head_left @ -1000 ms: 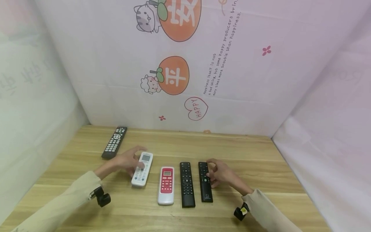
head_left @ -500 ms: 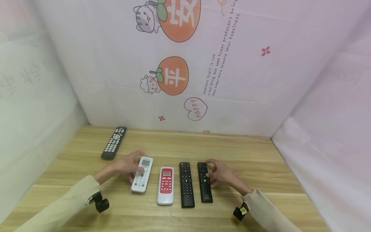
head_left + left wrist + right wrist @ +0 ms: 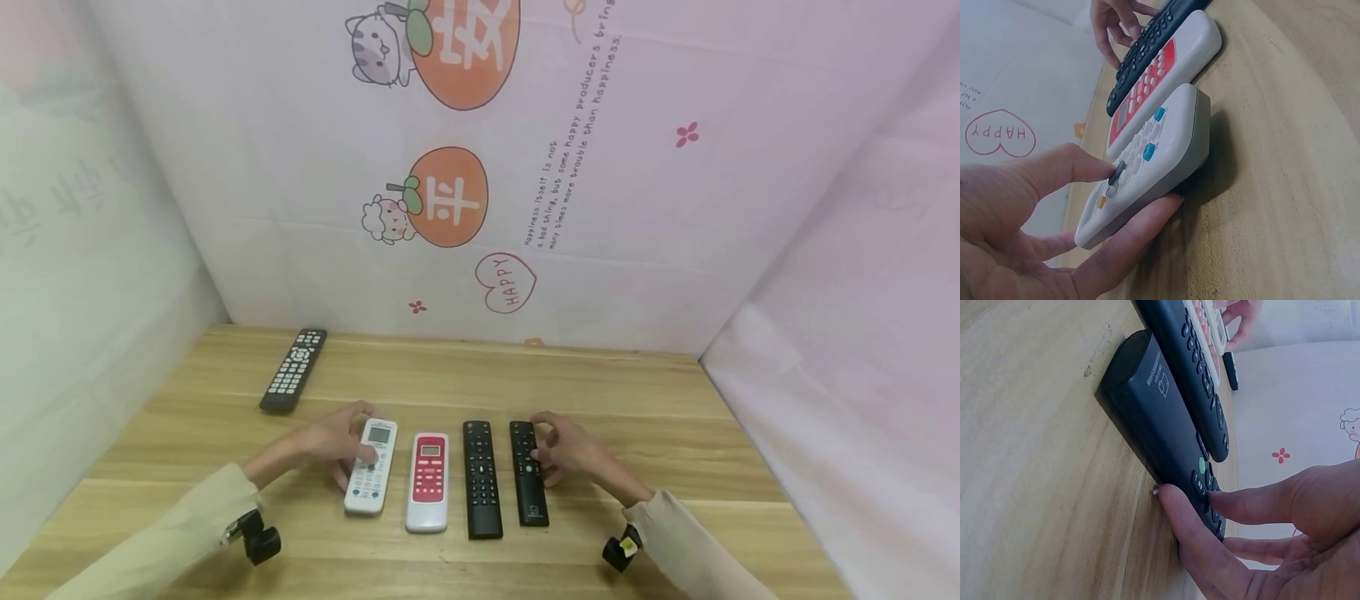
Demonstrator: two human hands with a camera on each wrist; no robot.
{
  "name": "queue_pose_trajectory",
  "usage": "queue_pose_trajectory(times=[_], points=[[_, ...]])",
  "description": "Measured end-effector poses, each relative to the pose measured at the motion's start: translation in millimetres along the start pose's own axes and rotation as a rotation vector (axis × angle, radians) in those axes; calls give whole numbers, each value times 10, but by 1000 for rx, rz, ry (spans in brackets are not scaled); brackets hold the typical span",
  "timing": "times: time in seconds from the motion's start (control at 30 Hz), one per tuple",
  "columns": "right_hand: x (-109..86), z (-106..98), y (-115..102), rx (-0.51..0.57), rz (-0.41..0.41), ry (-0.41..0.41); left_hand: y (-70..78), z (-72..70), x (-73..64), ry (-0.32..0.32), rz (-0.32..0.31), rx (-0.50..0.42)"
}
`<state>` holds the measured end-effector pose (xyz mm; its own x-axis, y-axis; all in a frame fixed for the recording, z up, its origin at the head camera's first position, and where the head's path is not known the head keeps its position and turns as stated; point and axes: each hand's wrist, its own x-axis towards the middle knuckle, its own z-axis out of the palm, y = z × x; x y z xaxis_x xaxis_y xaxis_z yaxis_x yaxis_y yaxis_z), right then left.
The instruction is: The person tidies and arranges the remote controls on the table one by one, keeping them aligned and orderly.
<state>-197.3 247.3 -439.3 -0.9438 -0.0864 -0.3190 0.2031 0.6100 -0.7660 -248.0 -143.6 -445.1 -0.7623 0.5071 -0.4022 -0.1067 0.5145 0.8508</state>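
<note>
My left hand (image 3: 330, 443) grips a white remote control (image 3: 369, 475) with a small screen. In the left wrist view its thumb lies on the buttons and a finger runs along the underside; a shadow falls beneath the near end of the white remote (image 3: 1147, 169). On the right, my right hand (image 3: 572, 448) holds a slim black remote control (image 3: 532, 492) by its far part, thumb on the buttons and fingers along the right edge. Between them lie a red-and-white remote (image 3: 428, 479) and a longer black remote (image 3: 482, 483), side by side.
Another black remote with white buttons (image 3: 294, 371) lies at the far left of the wooden table (image 3: 600, 383). White printed cloth (image 3: 600, 292) walls the back, with plain-looking cloth on both sides. Small cameras are strapped on both wrists.
The white remote in my left hand has come nearer to me, then slightly right, drawing closer to the red-and-white remote. My right hand has stayed on the black remote.
</note>
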Motion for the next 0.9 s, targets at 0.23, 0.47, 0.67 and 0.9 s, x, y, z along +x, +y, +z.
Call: queue_pose_trajectory(times=[0.23,0.47,0.67,0.9], points=[[0,16,-10,-7,6,-5,38,69,-40,31,12,-17],[2,16,-30,-2,7,-8,60,109,-38,37,26,-9],[15,28,-36,13,2,-10,34,103,-31,35,39,5],[10,24,-20,13,4,-11,54,92,-51,41,41,39]])
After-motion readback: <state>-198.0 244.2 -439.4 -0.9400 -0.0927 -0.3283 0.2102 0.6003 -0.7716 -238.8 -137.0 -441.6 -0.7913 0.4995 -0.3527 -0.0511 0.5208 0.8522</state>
